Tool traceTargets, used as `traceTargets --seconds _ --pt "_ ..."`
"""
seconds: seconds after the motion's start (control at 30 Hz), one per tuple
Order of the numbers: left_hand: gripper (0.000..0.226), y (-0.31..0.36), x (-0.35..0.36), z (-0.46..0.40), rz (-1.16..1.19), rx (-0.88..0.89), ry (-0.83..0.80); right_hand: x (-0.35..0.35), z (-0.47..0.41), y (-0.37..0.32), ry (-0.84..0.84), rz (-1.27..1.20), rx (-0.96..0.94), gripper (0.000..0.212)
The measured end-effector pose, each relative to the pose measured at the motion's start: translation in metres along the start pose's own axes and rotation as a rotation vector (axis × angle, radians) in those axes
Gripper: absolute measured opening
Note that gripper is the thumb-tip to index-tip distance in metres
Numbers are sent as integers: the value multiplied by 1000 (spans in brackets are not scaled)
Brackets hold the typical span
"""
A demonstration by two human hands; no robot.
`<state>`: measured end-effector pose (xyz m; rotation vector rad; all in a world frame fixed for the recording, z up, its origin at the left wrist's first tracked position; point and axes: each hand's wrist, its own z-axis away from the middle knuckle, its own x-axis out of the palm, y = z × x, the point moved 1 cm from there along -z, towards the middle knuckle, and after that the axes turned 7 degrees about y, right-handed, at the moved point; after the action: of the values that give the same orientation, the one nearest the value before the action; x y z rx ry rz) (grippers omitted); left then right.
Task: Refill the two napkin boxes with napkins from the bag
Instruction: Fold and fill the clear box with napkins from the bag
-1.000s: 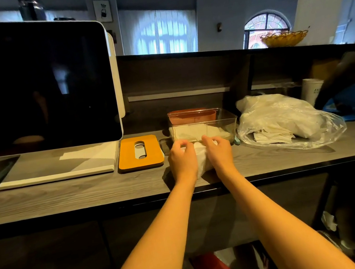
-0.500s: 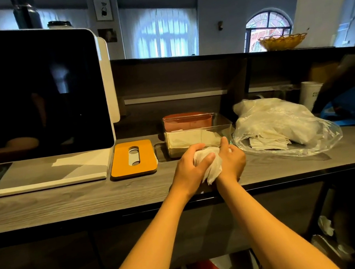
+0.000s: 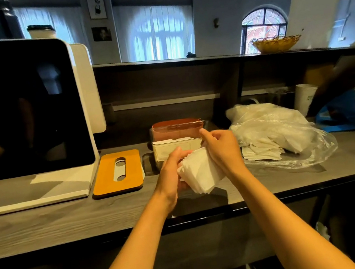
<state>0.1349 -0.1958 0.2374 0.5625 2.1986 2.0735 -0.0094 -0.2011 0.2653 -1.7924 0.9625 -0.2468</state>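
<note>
Holding a stack of white napkins [image 3: 201, 173] just above the counter [image 3: 45, 224], the left hand [image 3: 172, 178] is curling its fingers around the stack's left side. The right hand [image 3: 222, 147] is sitting on the stack's right edge with its fingers bent, and its thumb and first finger are pinching close together near the top. I cannot tell if they are pinching a napkin or nothing at all.

Just behind the hands, a clear box [image 3: 179, 143] is sitting open on the counter with napkins already lying inside. A red box [image 3: 176, 126] is standing right behind it, mostly hidden. An orange lid [image 3: 118, 172] with a slot is lying flat to the left of the clear box, beside a big dark screen [image 3: 18, 110]. The bag [image 3: 276, 133] is slumping to the right of the hands, with more napkins showing through the plastic. Things at the far right edge are looking blurry and getting cut off.
</note>
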Motion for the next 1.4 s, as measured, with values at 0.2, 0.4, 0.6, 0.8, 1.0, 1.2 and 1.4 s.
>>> traceTargets --seconds 0.2,0.4,0.6,0.8,1.0,1.2,1.4 --pt "25 26 16 -20 -221 -4 -237 -14 -35 -28 -131 251 -139 55" --pt "19 41 24 -51 -158 -31 -133 -20 -69 -36 -189 -37 239 48" --pt "25 62 33 -94 -21 -158 62 -15 -91 -31 -460 -274 487 39" --pt "38 64 44 -148 -175 -227 65 4 -130 -18 -256 -123 352 25" --pt "58 42 44 -186 -468 -385 -3 18 -151 17 -242 243 162 57" --pt "73 27 43 -206 -581 -504 -46 33 -157 36 -259 379 36 57" --pt "59 22 50 -207 -925 -425 -127 38 -161 38 -119 315 -3 53"
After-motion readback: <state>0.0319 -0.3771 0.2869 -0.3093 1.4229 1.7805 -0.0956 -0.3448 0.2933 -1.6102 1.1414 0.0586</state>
